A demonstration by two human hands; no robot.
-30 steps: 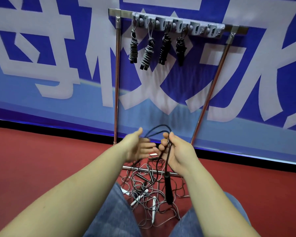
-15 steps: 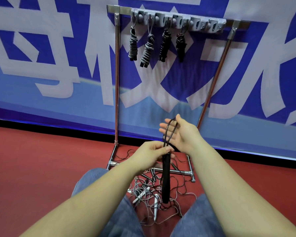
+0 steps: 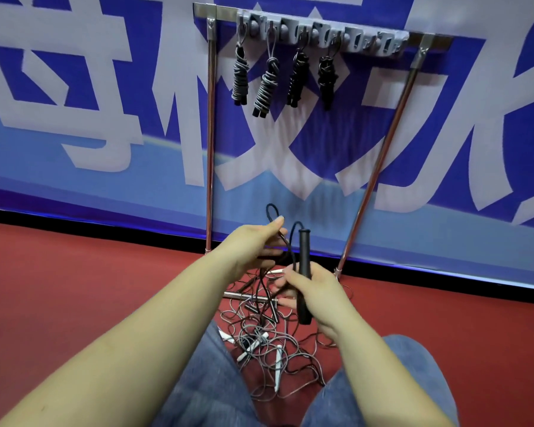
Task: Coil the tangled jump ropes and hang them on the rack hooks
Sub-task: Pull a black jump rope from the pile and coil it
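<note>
— How are the two hands placed?

— Both forearms are stretched forward over the knees. The right hand [image 3: 313, 291] is held lower, its fingers curled round a black handle [image 3: 304, 272] that is gripped near its middle and kept almost upright, one end above the fist and one below. The left hand [image 3: 253, 245] is raised a little higher and to the left, thumb pointed up, and black cord [image 3: 285, 238] is pinched in its fingers, with a loop seen above the thumb.

— Where are the ropes found?

— A tangled pile of ropes [image 3: 269, 349], grey and black with white handles among them, is spread on the red floor [image 3: 74, 288] between the knees, just in front of the foot bar of the rack [image 3: 210, 134]. Cord is led down from the hands into that pile. Four coiled ropes [image 3: 269, 84] are hung from the hooks [image 3: 321, 32] on the left part of the top bar. A blue and white banner [image 3: 74, 103] is seen behind the rack.
</note>
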